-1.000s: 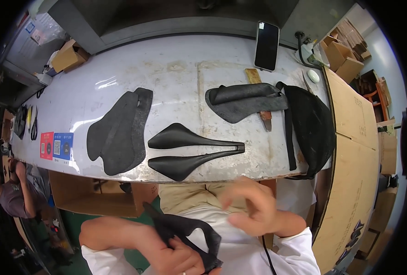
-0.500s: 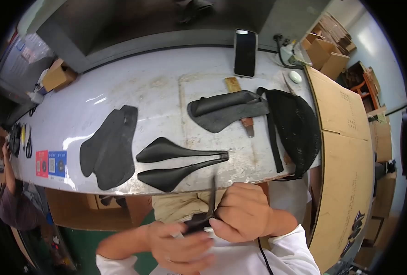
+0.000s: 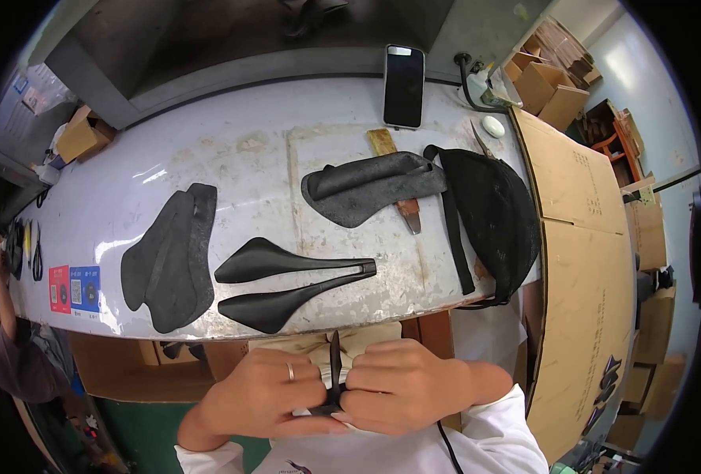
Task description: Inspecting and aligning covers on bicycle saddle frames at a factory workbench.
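In front of my body, below the table edge, both hands grip a black bicycle saddle point(image 3: 334, 361), seen edge-on with its slim end pointing up. My left hand point(image 3: 275, 389) has its fingers curled over one side, thumb stretched along the lower edge. My right hand point(image 3: 398, 385) is closed on the other side, its thumb meeting the left one. Most of the saddle is hidden by the fingers. On the table just beyond lies another black saddle point(image 3: 267, 262) with two long wings joined at a narrow tip. To its left rests a dark grey leather piece point(image 3: 172, 257).
A folded leather piece point(image 3: 350, 201) lies across a wooden-handled knife point(image 3: 408, 213). Beside it sits a black bag point(image 3: 496, 225). A phone point(image 3: 404, 87) stands at the back. Cardboard point(image 3: 583, 292) borders the right side. A person point(image 3: 22, 359) works at far left.
My left hand has come up and closed over the saddle, where it was blurred and looser before. The saddle and right hand have shifted left; the whole view has moved slightly.
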`<state>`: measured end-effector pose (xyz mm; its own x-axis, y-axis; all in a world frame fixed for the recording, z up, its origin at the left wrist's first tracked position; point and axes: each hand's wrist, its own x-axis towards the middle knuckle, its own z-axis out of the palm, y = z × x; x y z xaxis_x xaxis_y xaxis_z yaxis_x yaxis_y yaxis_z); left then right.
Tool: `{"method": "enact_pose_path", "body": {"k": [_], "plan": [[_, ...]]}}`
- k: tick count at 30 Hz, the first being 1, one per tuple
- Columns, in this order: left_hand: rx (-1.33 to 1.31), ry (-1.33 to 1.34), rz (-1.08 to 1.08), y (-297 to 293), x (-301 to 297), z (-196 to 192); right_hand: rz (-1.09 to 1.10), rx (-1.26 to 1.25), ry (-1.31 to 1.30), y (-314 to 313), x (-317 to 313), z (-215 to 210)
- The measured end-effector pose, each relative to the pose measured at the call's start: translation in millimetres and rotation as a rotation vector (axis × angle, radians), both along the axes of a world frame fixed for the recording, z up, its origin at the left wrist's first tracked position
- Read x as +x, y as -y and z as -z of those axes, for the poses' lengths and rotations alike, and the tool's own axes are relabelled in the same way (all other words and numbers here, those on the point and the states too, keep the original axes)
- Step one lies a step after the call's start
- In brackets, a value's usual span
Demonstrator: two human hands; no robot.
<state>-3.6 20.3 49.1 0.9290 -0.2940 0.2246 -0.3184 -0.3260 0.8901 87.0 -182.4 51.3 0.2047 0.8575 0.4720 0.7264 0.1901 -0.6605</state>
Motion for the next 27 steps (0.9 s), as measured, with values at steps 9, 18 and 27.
{"method": "enact_pose_path", "body": {"k": [9, 18, 27], "plan": [[-0.813, 0.132, 0.138, -6.4, -19.0, 32.5, -0.295, 0.286, -0.916, 15.9, 14.3, 29.9], [-1.070, 0.199, -0.338, 23.6, -20.8, 43.7, -0.083, 0.640, -1.361, 13.3, -16.0, 47.5], [-0.650, -0.259, -0.071, -1.4, -17.2, 43.3, -0.111, 0.166, -0.756, 18.4, 10.4, 22.3]]}}
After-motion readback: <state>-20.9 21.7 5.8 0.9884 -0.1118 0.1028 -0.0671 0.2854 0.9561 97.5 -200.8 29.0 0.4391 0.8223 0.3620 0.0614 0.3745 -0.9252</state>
